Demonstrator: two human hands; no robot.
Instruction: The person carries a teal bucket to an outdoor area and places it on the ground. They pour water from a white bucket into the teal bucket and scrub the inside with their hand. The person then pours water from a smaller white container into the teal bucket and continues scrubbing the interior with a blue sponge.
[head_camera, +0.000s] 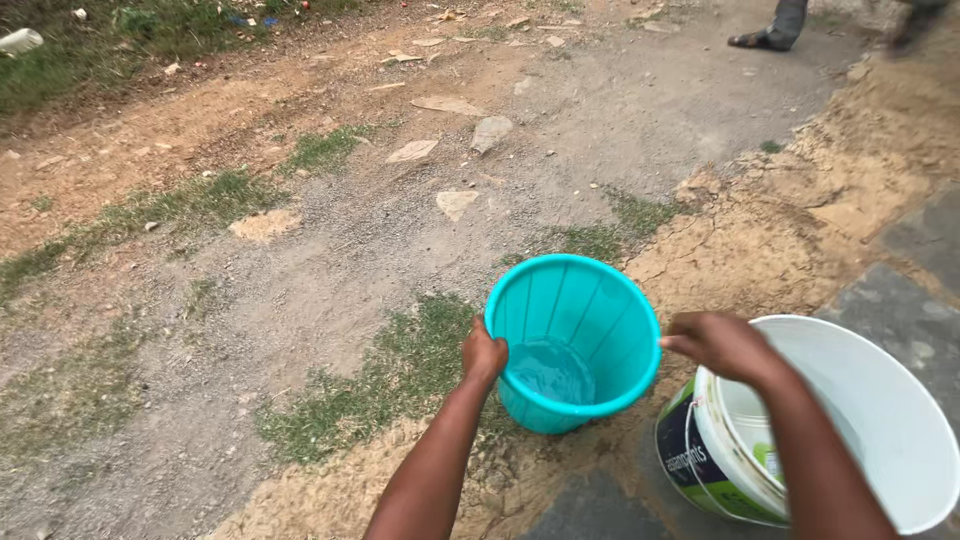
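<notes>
A turquoise plastic bucket (585, 300) with ribbed walls is held tilted above the ground, with a little water in its bottom. My left hand (483, 353) grips its rim on the left side. My right hand (722, 345) grips the rim on the right side. Just right of it stands a white paint bucket (712, 462) with a dark and green label, and a wide white basin (890, 415) sits in its mouth.
Gravel and dirt ground with grass patches (405, 365) and flat stones (457, 203) lies ahead. A sandy bank (790, 230) runs along the right beside dark paving (905, 310). Another person's foot in a sandal (768, 35) stands at the top right.
</notes>
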